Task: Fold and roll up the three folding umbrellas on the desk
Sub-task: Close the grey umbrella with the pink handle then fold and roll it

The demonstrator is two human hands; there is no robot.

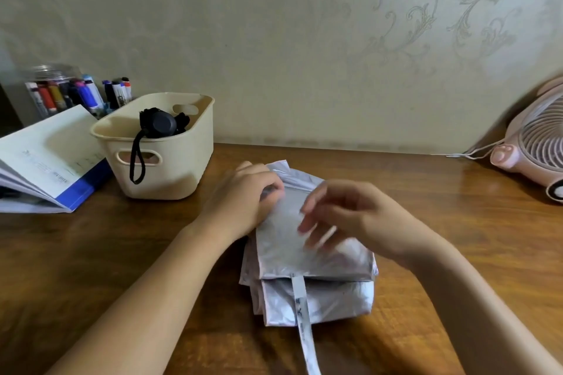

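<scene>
A silvery folding umbrella lies on the wooden desk, its cloth flattened into stacked pleats. Its closing strap trails toward the near edge. My left hand curls its fingers on the upper left edge of the cloth and pinches it. My right hand hovers just above the middle of the cloth with spread, blurred fingers, holding nothing. A black folded umbrella stands in a cream basket, its wrist cord hanging over the rim. No third umbrella is in view.
An open book lies at the left, with a jar of markers behind it. A pink desk fan stands at the right edge, its cable running along the wall. Bare desk shows left and right of the silvery umbrella.
</scene>
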